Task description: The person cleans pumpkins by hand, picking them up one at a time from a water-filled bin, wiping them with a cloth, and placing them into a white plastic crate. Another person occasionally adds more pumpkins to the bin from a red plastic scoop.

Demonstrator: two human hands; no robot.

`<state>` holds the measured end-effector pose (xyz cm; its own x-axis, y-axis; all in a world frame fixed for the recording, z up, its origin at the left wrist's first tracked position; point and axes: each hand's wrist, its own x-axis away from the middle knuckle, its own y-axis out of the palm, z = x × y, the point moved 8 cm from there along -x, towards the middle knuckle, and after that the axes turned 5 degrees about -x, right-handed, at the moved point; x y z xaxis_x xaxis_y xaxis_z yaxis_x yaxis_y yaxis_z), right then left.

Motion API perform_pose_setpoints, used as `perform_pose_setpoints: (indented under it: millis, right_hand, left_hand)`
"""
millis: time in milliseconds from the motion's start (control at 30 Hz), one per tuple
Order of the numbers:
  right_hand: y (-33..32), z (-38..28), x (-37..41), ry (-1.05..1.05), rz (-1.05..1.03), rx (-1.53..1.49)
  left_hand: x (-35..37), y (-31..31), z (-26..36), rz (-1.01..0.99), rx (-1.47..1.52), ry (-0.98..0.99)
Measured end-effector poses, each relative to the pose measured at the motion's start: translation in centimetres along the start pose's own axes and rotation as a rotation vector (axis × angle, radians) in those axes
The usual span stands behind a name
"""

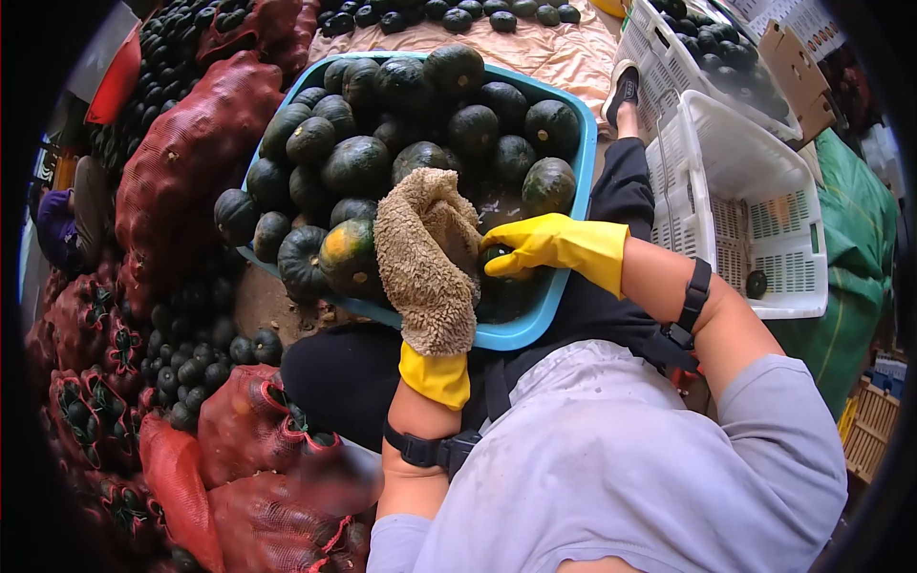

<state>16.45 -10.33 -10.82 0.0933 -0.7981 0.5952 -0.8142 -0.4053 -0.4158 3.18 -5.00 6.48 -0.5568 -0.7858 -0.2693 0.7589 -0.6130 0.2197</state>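
Observation:
A blue tub (585,158) full of dark green pumpkins (358,165) stands before me, with some water near its right side. My left hand (435,377), in a yellow glove, is mostly hidden under a tan fluffy cloth (425,277); its fingers do not show. My right hand (544,246), also yellow-gloved, has its fingers curved round a small dark green pumpkin (497,258) at the cloth's right edge. An orange-patched pumpkin (349,250) lies just left of the cloth.
Red mesh sacks (191,143) and loose pumpkins (186,368) line the left. White crates (807,258) stand at the right beside a green sheet (850,210). More pumpkins lie on a pale cloth (564,53) at the top. Another person (72,215) is partly visible at the far left.

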Motion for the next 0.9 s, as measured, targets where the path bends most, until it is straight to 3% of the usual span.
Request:
perform_pose_setpoints:
  millis: [67,200,300,333,400,467,500,600,667,767,833,900]
  right_hand:
    - [0.1,-2.4,1.6,-0.079,0.146,0.201]
    - [2.1,-3.1,1.5,-0.026,0.046,0.447]
    - [-0.5,-4.9,4.2,-0.076,0.067,0.232]
    - [-1.7,-4.7,5.0,-0.144,0.185,0.135]
    - [-2.7,-4.9,7.4,-0.024,0.147,-0.546]
    - [-3.9,-3.8,7.8,-0.186,0.368,-0.677]
    - [-5.1,-2.9,8.5,-0.124,0.515,-0.347]
    - [-7.1,1.4,10.0,-0.43,0.482,-1.188]
    - [-11.2,3.4,16.4,-0.53,0.881,-1.337]
    - [-16.1,8.9,23.7,-1.076,0.911,-2.074]
    - [-16.7,10.7,29.2,-1.492,1.003,-2.018]
    - [-17.8,12.9,30.6,-1.461,1.324,-1.763]
  left_hand:
    - [-0.1,0.2,0.2,-0.018,-0.003,0.005]
    - [0.0,0.3,-0.5,-0.008,0.041,-0.045]
    - [-0.3,0.7,0.1,-0.052,-0.046,-0.008]
    - [-0.3,0.6,0.2,-0.057,-0.059,0.001]
    - [-0.1,0.2,-0.4,-0.036,-0.031,-0.024]
    - [-0.1,-0.1,-1.2,-0.008,0.004,-0.053]
    - [-0.1,-0.2,-1.5,0.002,0.019,-0.065]
    - [-0.1,-0.5,-2.2,0.022,0.045,-0.1]
    - [-0.2,-1.0,-3.0,0.045,0.078,-0.133]
    - [-0.2,-1.2,-3.8,0.056,0.115,-0.17]
    - [-0.3,-1.3,-4.1,0.061,0.133,-0.187]
    - [-0.5,-1.4,-4.5,0.06,0.138,-0.206]
